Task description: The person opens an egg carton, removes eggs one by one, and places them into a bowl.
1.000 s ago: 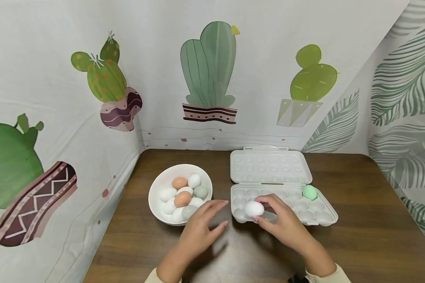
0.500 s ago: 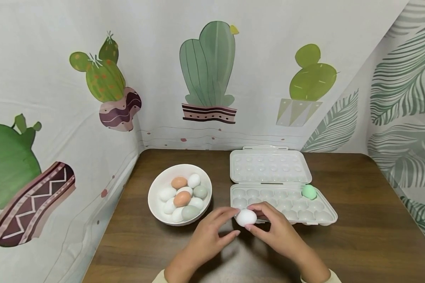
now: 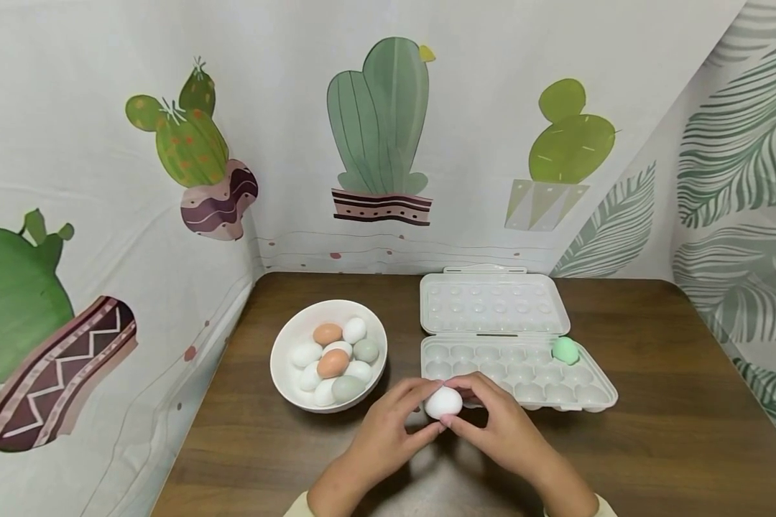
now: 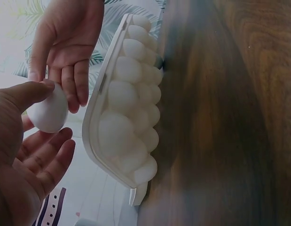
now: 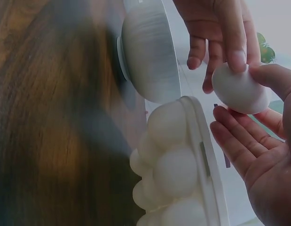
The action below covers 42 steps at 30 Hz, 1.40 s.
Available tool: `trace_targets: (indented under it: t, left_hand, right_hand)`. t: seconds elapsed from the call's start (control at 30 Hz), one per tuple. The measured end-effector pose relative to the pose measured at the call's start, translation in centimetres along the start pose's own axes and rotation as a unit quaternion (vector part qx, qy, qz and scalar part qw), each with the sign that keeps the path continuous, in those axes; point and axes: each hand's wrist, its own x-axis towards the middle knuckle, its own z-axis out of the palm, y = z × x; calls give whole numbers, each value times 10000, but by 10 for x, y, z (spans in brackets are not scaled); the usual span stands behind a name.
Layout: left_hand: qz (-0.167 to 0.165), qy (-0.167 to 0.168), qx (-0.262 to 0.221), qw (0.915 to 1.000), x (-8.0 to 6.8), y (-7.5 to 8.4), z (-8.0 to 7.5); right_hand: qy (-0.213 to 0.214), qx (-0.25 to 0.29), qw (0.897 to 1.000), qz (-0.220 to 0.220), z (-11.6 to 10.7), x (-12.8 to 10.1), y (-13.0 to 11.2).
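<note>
White egg [image 3: 443,403] held between both hands

The smooth matte egg is pinched by the left hand [image 3: 388,431] and right hand [image 3: 498,427] together, above the near edge of the dark wooden worktop [image 3: 653,431]. Cactus-printed cloth [image 3: 378,129] hangs behind.

The worktop [image 3: 653,402] looks like dark brown wood with a visible streaked grain and a low, satin sheen. The egg tray [image 3: 582,396] and its hinged lid [image 3: 491,301] look like translucent whitish plastic, smooth and faintly glossy. The bowl [image 3: 291,337] appears to be white glazed ceramic or hard plastic, smooth with a soft shine. The white egg [image 3: 443,403] between the hands has a matt, chalky, even shell. The green egg [image 3: 565,350] in the tray looks matt and smooth as well. The backdrop [image 3: 103,179] is printed cloth, matt, with soft creases.
</note>
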Motion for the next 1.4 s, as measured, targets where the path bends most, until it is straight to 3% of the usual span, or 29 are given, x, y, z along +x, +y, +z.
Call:
trace_targets:
  t: [0.63,0.87,1.2,1.4]
  left_hand:
    - [-94,160,-159,9997,1,0,-1]
    - [-289,324,-101,9990,2,-4,-7]
    - [-591,549,49,9967,7,-9,-23]
    - [-673,773,194,9945,9,-22,-37]
  right_hand:
    - [8,-17,9999,157,0,-1,-1]
    - [387,-197,9990,-76,-9,0,1]
    - [744,-634,9952,62,-21,-2,15]
    - [1153,-848,9897,89,-31,-2,24]
